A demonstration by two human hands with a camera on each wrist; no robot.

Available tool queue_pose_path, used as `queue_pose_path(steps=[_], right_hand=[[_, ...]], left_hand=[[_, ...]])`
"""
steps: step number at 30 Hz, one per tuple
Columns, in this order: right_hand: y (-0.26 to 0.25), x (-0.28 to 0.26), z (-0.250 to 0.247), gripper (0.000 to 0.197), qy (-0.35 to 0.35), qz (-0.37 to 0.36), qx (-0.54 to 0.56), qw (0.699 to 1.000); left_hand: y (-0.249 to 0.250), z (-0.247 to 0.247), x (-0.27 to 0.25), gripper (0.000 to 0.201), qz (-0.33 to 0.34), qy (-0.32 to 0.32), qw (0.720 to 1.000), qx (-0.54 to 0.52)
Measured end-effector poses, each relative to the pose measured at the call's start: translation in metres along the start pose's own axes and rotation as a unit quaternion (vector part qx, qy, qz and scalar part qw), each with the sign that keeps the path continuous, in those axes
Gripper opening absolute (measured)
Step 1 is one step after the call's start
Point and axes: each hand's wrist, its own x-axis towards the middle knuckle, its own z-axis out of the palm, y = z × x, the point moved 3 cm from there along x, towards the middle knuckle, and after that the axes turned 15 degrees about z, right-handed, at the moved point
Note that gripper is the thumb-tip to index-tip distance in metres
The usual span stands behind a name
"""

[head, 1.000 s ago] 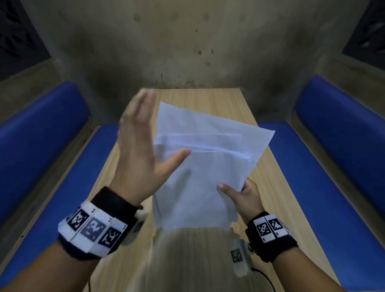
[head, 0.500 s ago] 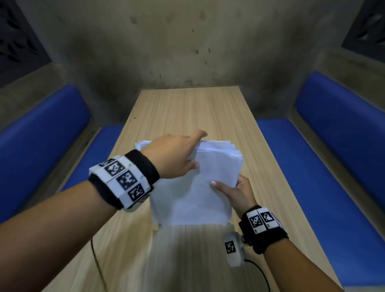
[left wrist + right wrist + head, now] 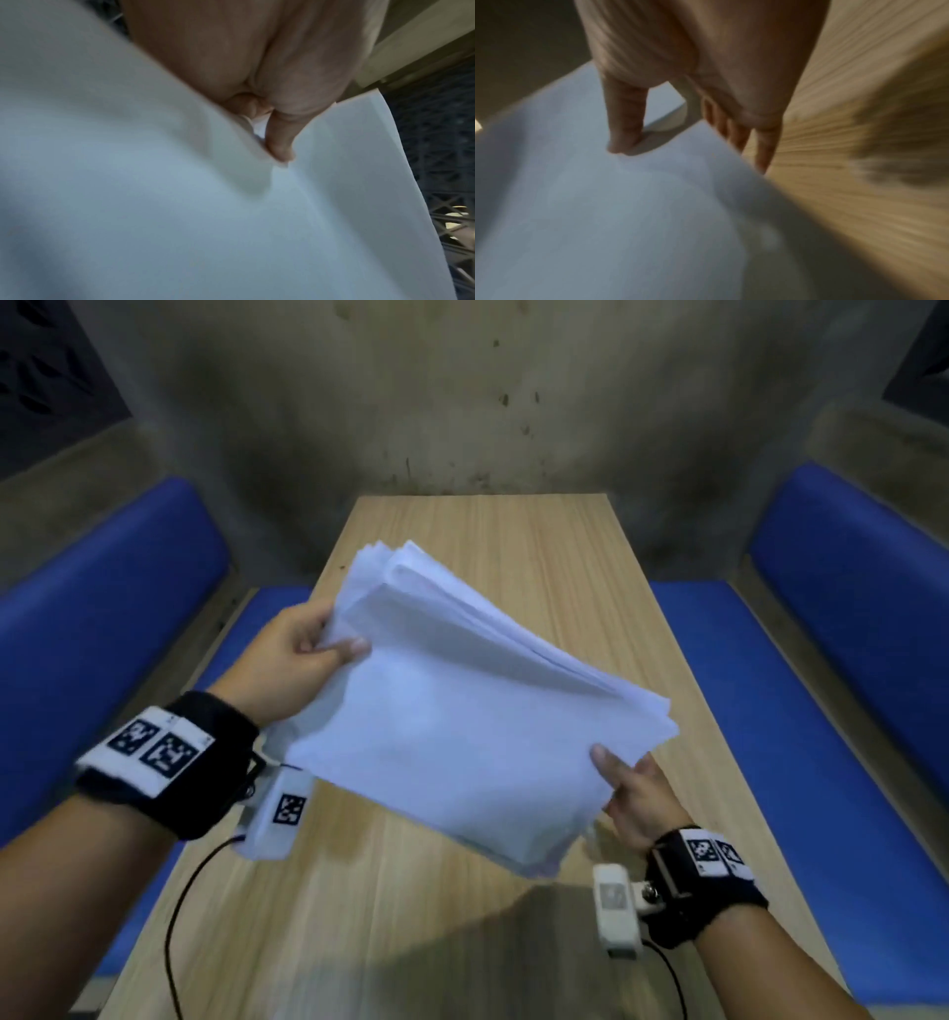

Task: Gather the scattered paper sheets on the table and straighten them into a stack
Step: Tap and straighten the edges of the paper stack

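Note:
A loose stack of white paper sheets hangs tilted in the air above the wooden table, its far edges fanned and uneven. My left hand pinches the stack's upper left edge, thumb on top. My right hand grips the lower right edge, thumb on top and fingers beneath. In the left wrist view the thumb presses onto the sheets. In the right wrist view the thumb lies on the paper and the fingers curl under its edge.
Blue padded benches run along both sides of the table. A stained concrete wall closes off the far end. A black cable trails from my left wrist over the near table surface.
My left hand went from raised and open, to laid over the top of the sheets, to pinching their left edge. The stack has turned diagonal and lifted. My right hand kept its grip.

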Motion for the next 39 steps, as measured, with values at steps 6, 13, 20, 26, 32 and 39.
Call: queue_pose_path(steps=[6,13,20,26,32,39], right_hand=[[-0.05,-0.026,0.049,0.028,0.084,-0.202,-0.176,0.96],[-0.015,-0.043,0.055,0.036,0.104,-0.279,-0.224,0.928],[0.014,-0.034,0.038,0.074,0.169,-0.261,-0.345,0.886],[-0.004,-0.029,0.041,0.063,0.17,-0.363,-0.509,0.762],[-0.009,-0.028,0.038,0.052,0.186,-0.393,-0.526,0.731],[-0.008,-0.029,0.038,0.051,0.184,-0.399,-0.526,0.729]], left_hand=[[-0.044,0.032,-0.071,0.026,-0.036,0.186,0.977,-0.094],[-0.069,0.082,-0.125,0.033,-0.027,0.28,0.959,-0.019],[-0.095,0.091,-0.128,0.072,-0.027,0.291,0.955,0.05],[-0.086,0.067,-0.103,0.049,0.079,0.196,0.944,0.255],[-0.091,0.057,-0.104,0.048,0.059,0.162,0.948,0.266],[-0.091,0.05,-0.098,0.031,0.078,0.141,0.939,0.305]])
